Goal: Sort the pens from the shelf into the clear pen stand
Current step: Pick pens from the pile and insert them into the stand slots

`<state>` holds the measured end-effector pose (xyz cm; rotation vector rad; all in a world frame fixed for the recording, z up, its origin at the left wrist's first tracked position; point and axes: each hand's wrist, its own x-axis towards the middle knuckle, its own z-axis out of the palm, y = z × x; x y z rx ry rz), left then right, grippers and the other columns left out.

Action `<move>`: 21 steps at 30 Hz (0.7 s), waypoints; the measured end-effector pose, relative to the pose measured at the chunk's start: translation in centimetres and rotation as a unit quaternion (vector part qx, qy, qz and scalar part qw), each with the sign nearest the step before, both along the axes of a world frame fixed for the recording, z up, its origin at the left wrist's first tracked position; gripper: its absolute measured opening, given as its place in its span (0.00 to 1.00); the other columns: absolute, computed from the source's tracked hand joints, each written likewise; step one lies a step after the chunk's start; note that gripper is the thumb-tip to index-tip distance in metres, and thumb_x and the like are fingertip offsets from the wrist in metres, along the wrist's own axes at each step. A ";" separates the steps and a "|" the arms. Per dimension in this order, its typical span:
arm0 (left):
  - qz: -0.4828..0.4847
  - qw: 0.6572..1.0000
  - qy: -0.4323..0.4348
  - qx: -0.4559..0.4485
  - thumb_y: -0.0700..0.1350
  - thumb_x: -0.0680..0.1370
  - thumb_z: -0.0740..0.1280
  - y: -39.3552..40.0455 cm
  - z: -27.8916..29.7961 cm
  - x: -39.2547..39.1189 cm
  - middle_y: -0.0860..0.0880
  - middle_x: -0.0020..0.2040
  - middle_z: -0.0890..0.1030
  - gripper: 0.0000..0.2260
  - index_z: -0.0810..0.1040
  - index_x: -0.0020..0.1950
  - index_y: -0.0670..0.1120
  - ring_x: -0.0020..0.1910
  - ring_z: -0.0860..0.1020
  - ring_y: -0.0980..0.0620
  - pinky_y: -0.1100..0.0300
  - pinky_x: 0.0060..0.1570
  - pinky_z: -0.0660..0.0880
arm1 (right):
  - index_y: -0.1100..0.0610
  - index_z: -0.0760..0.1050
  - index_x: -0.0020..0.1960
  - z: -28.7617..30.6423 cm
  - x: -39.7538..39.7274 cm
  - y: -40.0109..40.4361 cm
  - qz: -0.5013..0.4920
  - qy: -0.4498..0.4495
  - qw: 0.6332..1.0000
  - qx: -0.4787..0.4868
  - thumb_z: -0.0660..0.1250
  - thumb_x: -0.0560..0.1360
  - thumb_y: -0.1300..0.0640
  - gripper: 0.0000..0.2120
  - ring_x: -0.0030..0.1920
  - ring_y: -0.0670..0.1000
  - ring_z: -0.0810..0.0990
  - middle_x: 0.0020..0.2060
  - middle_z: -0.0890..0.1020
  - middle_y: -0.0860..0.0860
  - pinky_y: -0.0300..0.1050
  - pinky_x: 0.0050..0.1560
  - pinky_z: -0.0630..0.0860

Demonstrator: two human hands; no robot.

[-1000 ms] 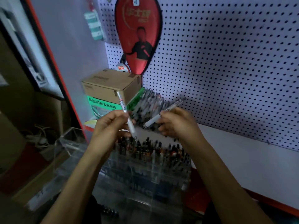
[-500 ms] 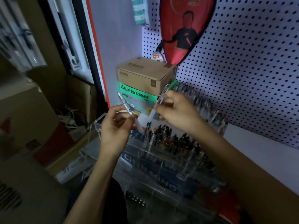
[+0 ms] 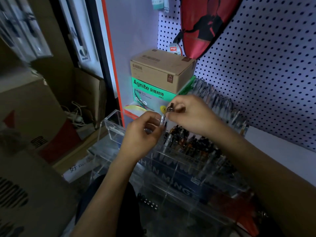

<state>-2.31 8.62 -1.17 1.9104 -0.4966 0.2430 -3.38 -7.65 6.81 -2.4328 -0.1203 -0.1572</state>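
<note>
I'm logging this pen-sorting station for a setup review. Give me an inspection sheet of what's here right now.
Surface: white shelf under a dotted pegboard.
Job's things: clear pen stand, its back row full of dark-capped pens; packaged pens leaning on the pegboard.
Clutter: cardboard box on a green Agnite box; red paddle cover hanging.
Hands: left hand and right hand each hold a pen above the stand.
Cables: white cords at left.
Surroundings: cartons at left.

Both hands (image 3: 171, 122) have come together, their 2 pens (image 3: 163, 119) now meeting.
</note>
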 end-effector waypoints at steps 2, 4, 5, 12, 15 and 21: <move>-0.003 1.000 -0.003 -0.002 0.40 0.75 0.72 0.0 0.1 0.0 0.52 0.41 0.81 0.09 0.78 0.50 0.51 0.37 0.80 0.55 0.63 0.39 0.77 | 0.59 0.80 0.47 0.2 0.2 0.1 0.006 -0.001 1.000 -0.020 0.73 0.74 0.57 0.06 0.42 0.50 0.83 0.42 0.84 0.51 0.42 0.42 0.77; -0.001 1.000 -0.006 0.003 0.40 0.75 0.72 0.0 0.1 0.0 0.51 0.40 0.81 0.08 0.78 0.49 0.51 0.37 0.79 0.55 0.61 0.39 0.78 | 0.59 0.81 0.45 0.2 0.3 0.2 0.003 0.009 0.999 -0.032 0.74 0.73 0.58 0.05 0.41 0.47 0.81 0.42 0.84 0.49 0.40 0.40 0.76; 0.006 1.000 -0.004 0.001 0.40 0.75 0.73 0.0 0.1 0.0 0.51 0.40 0.81 0.08 0.78 0.48 0.51 0.37 0.79 0.55 0.60 0.40 0.78 | 0.58 0.81 0.44 0.2 0.3 0.1 -0.002 0.018 0.999 -0.031 0.75 0.73 0.58 0.04 0.41 0.45 0.80 0.42 0.84 0.48 0.38 0.39 0.75; 0.059 0.998 0.011 0.028 0.42 0.71 0.77 -0.1 0.4 -0.2 0.56 0.35 0.81 0.09 0.79 0.40 0.52 0.36 0.79 0.59 0.67 0.38 0.75 | 0.61 0.84 0.44 -0.8 0.9 0.9 0.009 0.083 0.989 -0.123 0.75 0.71 0.58 0.06 0.43 0.55 0.81 0.41 0.84 0.58 0.43 0.41 0.76; 0.089 0.995 0.019 0.043 0.43 0.69 0.78 -0.1 0.6 -0.3 0.57 0.34 0.80 0.07 0.81 0.40 0.48 0.35 0.79 0.60 0.67 0.36 0.74 | 0.65 0.83 0.47 -1.5 1.5 1.7 0.000 0.112 0.982 -0.150 0.67 0.72 0.63 0.08 0.49 0.59 0.81 0.47 0.83 0.62 0.53 0.52 0.80; 0.109 0.991 0.026 0.079 0.46 0.69 0.79 -0.1 0.7 -0.4 0.60 0.32 0.78 0.08 0.80 0.38 0.50 0.33 0.78 0.64 0.68 0.34 0.74 | 0.61 0.83 0.52 -0.4 1.7 1.2 0.050 0.168 0.967 -0.183 0.70 0.75 0.58 0.09 0.45 0.50 0.77 0.48 0.81 0.56 0.44 0.45 0.73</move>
